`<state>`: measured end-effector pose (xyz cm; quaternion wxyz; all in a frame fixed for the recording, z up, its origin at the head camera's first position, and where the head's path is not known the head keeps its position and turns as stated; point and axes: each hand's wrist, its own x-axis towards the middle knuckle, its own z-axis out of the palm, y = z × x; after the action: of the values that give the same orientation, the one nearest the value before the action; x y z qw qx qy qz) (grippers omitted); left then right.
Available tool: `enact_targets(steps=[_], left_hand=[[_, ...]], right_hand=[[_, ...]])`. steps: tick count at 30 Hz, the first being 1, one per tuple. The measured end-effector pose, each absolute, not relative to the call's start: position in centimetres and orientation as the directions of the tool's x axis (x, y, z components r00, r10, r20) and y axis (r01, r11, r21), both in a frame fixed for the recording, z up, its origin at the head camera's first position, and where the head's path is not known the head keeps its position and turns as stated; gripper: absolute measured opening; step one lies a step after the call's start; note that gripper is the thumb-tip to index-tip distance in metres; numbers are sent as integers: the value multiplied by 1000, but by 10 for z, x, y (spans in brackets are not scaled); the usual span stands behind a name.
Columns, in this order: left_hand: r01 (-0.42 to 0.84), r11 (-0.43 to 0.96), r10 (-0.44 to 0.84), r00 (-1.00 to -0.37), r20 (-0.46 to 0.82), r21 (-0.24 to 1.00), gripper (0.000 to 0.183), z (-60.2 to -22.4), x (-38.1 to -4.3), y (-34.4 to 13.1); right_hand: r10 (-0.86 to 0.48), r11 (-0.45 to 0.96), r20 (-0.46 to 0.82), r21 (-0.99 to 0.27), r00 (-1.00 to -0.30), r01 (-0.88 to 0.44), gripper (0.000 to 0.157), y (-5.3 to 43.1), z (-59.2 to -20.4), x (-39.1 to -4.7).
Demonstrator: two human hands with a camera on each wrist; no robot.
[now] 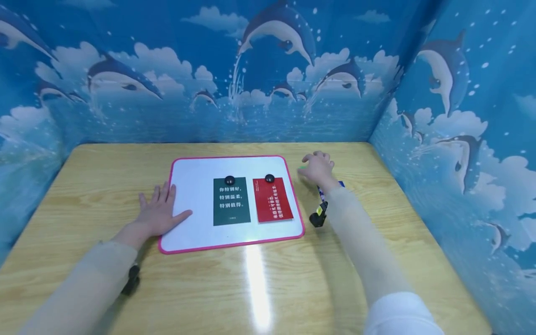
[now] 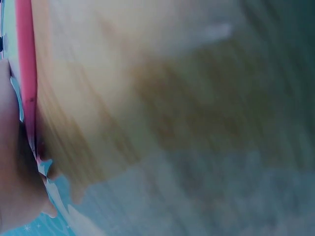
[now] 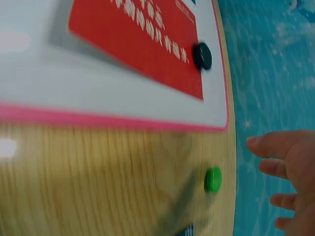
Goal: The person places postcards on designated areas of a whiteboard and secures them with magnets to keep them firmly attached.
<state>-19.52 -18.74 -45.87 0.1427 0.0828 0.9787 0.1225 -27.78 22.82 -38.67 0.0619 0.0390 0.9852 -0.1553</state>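
Two cards (image 1: 232, 214) lying on whiteboard (image 1: 190, 186); left hand (image 1: 157, 216) resting across edge, right hand (image 1: 318, 169) hovering near green disc (image 3: 213, 180); grips standing apart.

The left sleeve (image 1: 83, 284) and right sleeve (image 1: 368, 246) are plain pale beige, the latter meeting white cloth (image 1: 399, 314), with a black left wrist device (image 1: 132, 279) and a yellow-patched black right wrist device (image 1: 318, 219).
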Motion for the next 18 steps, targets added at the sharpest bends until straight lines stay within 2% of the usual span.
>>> enact_targets(steps=[10,14,18], left_hand=[[126,958,195,-945,-264,256,107,-458,-195,-187],[129,959,194,-947,-258,251,106,-456,-194,-185],[128,961,193,-947,-258,247,105,-455,-193,-184]], right_hand=[[253,939,-239,-172,-937,297,54,299,-388,-267],[324,925,-316,-91,-892,368,68,317,-391,-259],[364,903,-402,-70,-840,425,82,328,-393,-253]])
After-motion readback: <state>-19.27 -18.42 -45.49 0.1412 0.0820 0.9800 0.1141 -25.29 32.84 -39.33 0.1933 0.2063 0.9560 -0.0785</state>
